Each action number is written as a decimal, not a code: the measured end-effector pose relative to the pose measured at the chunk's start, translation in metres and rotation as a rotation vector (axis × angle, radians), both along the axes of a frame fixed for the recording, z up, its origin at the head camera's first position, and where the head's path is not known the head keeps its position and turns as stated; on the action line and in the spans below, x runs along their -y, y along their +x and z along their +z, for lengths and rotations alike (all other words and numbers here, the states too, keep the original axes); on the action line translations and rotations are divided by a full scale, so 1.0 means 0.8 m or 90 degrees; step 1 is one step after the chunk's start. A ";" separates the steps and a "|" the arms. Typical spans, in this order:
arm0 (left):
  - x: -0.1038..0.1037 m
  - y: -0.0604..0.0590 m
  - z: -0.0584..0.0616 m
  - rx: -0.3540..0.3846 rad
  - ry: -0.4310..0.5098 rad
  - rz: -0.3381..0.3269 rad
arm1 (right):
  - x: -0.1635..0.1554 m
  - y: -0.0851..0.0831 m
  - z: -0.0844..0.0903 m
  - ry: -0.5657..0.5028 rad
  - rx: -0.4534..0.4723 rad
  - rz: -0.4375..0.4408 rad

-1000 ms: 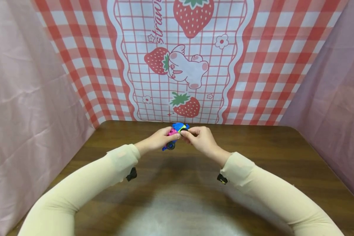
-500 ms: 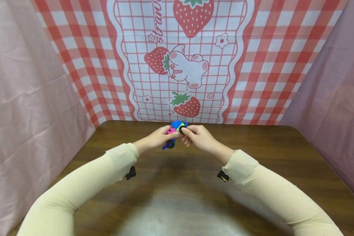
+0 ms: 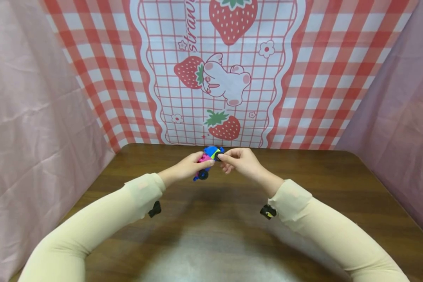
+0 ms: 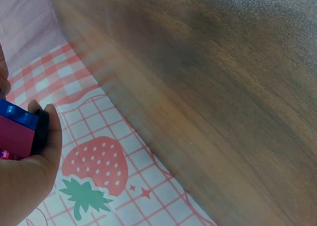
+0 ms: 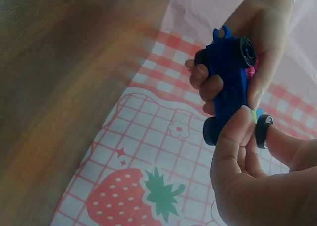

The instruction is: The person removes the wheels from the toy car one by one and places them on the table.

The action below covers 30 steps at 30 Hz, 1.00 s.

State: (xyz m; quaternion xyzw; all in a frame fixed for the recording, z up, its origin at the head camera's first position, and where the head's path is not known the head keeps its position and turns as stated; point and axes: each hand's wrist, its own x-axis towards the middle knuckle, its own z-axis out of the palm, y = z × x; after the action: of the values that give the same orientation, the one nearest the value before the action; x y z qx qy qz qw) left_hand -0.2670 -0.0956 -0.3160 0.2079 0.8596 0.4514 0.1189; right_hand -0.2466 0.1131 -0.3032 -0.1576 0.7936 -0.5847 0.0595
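Above the far part of the table, my left hand (image 3: 186,167) grips a small toy car (image 3: 210,150) with blue, pink and yellow-green parts and black wheels. The right wrist view shows the car's blue underside (image 5: 229,94), with left fingers wrapped around its side. My right hand (image 3: 246,163) pinches a black front wheel (image 5: 264,132) at the car's corner: the thumb lies on the wheel's outer face, and the fingers reach behind it toward the underside. In the left wrist view, a pink and blue part of the car (image 4: 19,132) shows beside the left hand.
A brown wooden table (image 3: 211,235) lies under both hands. Behind its far edge hangs a red-and-white checked cloth (image 3: 317,78) with strawberry prints. Pink curtains (image 3: 38,117) stand at both sides. Dark wrist devices (image 3: 268,212) hang below the sleeves.
My right hand has shifted slightly right, and its lower fingers have spread away from the car. The thumb stays at the wheel; the left hand keeps hold of the car almost in place.
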 end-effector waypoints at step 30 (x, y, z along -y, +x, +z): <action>0.013 0.002 0.003 0.087 0.028 -0.031 | -0.022 -0.010 0.004 -0.036 0.084 -0.017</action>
State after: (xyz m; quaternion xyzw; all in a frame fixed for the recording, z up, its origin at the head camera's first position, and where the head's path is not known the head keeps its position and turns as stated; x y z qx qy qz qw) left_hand -0.2653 -0.1060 -0.3138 0.1999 0.8341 0.4803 0.1835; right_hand -0.2543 0.1306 -0.2999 -0.1099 0.7732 -0.6165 0.0998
